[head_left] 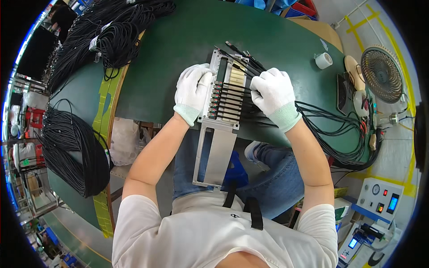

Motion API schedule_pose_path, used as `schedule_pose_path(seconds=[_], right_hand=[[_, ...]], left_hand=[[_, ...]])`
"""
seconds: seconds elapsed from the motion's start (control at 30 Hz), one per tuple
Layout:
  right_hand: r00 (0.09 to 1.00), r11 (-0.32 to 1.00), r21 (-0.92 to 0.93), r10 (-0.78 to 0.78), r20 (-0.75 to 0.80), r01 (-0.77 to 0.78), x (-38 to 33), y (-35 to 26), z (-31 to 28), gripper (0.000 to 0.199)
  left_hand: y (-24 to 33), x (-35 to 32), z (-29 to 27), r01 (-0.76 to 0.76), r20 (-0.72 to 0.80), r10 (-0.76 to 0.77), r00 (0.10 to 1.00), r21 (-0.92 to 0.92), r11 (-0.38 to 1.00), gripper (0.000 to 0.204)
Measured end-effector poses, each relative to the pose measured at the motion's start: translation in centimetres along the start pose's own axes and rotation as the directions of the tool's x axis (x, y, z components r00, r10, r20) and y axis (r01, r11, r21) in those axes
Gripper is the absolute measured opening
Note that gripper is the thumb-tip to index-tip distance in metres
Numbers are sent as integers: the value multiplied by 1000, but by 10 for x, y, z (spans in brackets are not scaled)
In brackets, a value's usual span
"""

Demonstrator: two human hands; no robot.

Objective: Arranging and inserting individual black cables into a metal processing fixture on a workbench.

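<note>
This is looking like a factory assembly station — a cable workshop. Big bundles of black cable (71, 152) are lying coiled at the left, and more (111, 31) are piling up on the green-topped workbench (178, 40). A metal fixture (221, 111) is holding rows of cable ends, a small grey test unit (382, 198) is glowing at the right, and yellow floor tape (362, 22) is marking out the bay — a desk fan (382, 67) is sitting nearby.

Two small lit screens (393, 203) on white boxes, lower right
</note>
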State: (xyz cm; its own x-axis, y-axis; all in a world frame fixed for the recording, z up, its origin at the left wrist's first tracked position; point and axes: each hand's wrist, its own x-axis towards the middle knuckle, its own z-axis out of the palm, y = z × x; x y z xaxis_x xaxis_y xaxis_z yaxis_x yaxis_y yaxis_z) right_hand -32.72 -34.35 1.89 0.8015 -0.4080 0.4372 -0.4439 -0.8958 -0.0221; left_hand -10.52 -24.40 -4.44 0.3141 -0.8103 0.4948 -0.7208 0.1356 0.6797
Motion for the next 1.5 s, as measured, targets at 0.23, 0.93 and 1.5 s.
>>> schedule_pose_path(seconds=[0.23,0.93,1.5], right_hand=[[999,998,53,45,21,-46,0,-2,5,6],[998,976,213,-47,35,39,18,21,17,15],[997,947,314,72,16,-73,13,17,17,13]], left_hand=[[17,0,6,-230,161,210,964,114,967,30],[-5,15,15,-41,-10,41,999,10,999,21],[-4,12,7,-47,-71,58,996,156,987,13]])
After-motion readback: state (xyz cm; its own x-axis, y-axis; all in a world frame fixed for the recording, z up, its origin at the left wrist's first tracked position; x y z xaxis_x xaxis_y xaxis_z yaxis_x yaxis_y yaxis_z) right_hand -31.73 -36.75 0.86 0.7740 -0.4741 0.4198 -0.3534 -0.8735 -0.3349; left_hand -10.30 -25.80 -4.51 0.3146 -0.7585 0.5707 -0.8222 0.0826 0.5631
